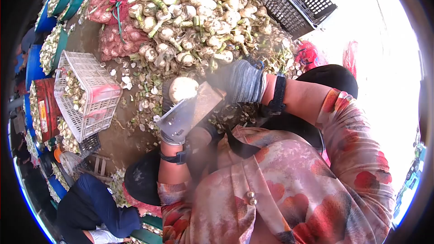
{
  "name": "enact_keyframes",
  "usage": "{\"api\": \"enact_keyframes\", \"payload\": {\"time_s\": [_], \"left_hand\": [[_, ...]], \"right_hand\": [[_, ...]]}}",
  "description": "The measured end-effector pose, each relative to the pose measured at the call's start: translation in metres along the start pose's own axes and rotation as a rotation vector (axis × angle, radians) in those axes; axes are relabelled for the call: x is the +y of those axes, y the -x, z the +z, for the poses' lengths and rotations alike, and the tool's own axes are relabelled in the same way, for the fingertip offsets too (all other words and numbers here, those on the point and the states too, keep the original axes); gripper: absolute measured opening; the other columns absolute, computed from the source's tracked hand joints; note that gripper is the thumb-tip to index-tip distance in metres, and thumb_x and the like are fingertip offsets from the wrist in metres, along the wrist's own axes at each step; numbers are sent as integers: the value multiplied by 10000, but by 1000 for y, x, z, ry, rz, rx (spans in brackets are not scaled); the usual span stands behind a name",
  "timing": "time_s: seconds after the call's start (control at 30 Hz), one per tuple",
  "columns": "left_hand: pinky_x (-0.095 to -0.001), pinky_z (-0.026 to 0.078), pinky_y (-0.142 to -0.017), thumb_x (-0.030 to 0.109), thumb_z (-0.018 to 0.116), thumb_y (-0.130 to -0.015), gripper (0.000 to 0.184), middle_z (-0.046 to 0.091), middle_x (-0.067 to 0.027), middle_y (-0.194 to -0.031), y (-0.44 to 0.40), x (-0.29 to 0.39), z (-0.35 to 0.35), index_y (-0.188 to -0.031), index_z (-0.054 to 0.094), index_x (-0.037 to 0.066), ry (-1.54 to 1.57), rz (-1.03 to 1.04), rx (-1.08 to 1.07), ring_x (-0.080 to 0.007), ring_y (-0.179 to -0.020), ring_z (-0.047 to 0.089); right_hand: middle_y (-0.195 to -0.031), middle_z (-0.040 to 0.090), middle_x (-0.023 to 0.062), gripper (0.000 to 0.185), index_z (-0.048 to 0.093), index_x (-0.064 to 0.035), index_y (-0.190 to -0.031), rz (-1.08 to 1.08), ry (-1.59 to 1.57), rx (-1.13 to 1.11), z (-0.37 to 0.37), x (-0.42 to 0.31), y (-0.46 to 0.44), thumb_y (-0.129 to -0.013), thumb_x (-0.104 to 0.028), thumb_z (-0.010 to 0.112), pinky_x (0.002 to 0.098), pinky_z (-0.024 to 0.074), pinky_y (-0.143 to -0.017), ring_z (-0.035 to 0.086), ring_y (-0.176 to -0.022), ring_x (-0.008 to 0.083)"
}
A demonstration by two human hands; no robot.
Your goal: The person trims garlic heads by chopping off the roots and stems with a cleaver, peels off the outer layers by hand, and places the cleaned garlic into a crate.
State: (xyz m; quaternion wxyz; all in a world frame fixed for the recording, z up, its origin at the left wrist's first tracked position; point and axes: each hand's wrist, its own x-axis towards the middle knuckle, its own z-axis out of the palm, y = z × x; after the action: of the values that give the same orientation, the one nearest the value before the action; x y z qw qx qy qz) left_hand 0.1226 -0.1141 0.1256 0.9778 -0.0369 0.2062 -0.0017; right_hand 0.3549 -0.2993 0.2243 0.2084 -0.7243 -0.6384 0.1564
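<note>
A large white garlic bulb (183, 89) sits in my gloved left hand (173, 133), whose fingers curl up behind it and are partly hidden. My right hand (238, 81), in a grey striped knit glove, is closed around the handle end of a wide-bladed knife (205, 103). The blade slants down to the left, just below the bulb, and crosses in front of my left hand. Motion blurs the right fingers. Whether blade and bulb touch, I cannot tell. Beyond both hands rises a big heap of garlic bulbs (199, 13) with stems.
Red mesh sacks of garlic (122, 40) lie at the heap's left. A white crate (97, 95) stands on the littered floor, and a black crate (294, 0) at the back right. Filled tubs (45, 104) line the left side. Another person (92, 208) bends at lower left.
</note>
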Motion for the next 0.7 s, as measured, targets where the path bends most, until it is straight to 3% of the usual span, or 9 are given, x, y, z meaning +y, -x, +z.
{"api": "enact_keyframes", "payload": {"time_s": [0.1, 0.2, 0.3, 0.37, 0.47, 0.5, 0.63, 0.67, 0.7], "left_hand": [[-345, 401, -1012, 319, 800, -689, 848, 477, -139, -1278, -3, -30, 85, -1334, 357, -9, -1119, 388, 164, -231, -1150, 499], [-347, 459, -901, 221, 795, -660, 697, 534, -108, -1102, 3, -40, 129, -1215, 417, 34, -2075, 782, 109, -231, -1003, 553], [-354, 454, -921, 190, 804, -638, 752, 533, -115, -1106, 1, -44, 136, -1252, 401, 30, -2084, 898, 69, -229, -1017, 551], [-374, 444, -947, 159, 808, -620, 770, 529, -125, -1101, -14, -45, 136, -1262, 402, 30, -1645, 768, 193, -230, -1019, 550], [-379, 428, -977, 172, 828, -627, 806, 500, -131, -1172, -33, -48, 130, -1283, 382, 29, -1785, 802, 51, -232, -1095, 520], [-379, 428, -977, 172, 828, -627, 806, 500, -131, -1172, -35, -47, 134, -1283, 382, 29, -1783, 806, 51, -232, -1095, 520], [-385, 465, -930, 514, 675, -797, 732, 587, -121, -1179, -41, -49, 118, -1350, 434, 99, -726, 686, 80, -263, -1074, 584], [-385, 465, -930, 514, 675, -797, 732, 587, -121, -1179, -41, -42, 109, -1350, 434, 99, -724, 699, 88, -263, -1074, 584], [-401, 472, -908, 523, 643, -805, 646, 620, -122, -1117, -40, -35, 108, -1276, 508, 103, -1473, 731, 169, -276, -1039, 601]], "right_hand": [[-734, 648, 165, 295, 574, -73, -983, -9, 23, 16, 3, 7, 1, -700, -137, 626, 472, 507, -598, 661, -748, 376], [-652, 645, 135, 198, 600, -79, -990, 447, -54, -32, -12, 38, -6, -813, -168, 587, 408, 524, -570, 675, -642, 307], [-664, 655, 150, 257, 622, -58, -965, 589, -191, 93, -19, 34, -10, -899, -302, 580, 398, 516, -551, 671, -607, 276], [-643, 634, 137, 367, 635, -45, -905, 461, -240, 201, -17, 16, -18, -896, -411, 607, 373, 493, -548, 639, -573, 214], [-621, 544, 32, 464, 647, -37, -894, 644, -1088, -107, -23, -24, -19, -874, -500, 629, 319, 463, -618, 543, -644, 126], [-711, 605, 39, 441, 641, -50, -943, 451, -1039, 39, -14, -25, -25, -858, -482, 651, 332, 482, -663, 593, -704, 170], [-933, 664, 111, 482, 581, -81, -1075, 67, -715, 365, -3, -22, -28, -800, -460, 693, 391, 515, -729, 653, -806, 299], [-933, 664, 111, 482, 581, -81, -1075, 56, -721, 356, 2, -17, -25, -800, -460, 693, 391, 515, -729, 653, -806, 299], [-946, 660, 133, 487, 580, -85, -1094, 58, -529, 245, 0, -18, -24, -802, -460, 688, 402, 515, -734, 650, -831, 322]]}}
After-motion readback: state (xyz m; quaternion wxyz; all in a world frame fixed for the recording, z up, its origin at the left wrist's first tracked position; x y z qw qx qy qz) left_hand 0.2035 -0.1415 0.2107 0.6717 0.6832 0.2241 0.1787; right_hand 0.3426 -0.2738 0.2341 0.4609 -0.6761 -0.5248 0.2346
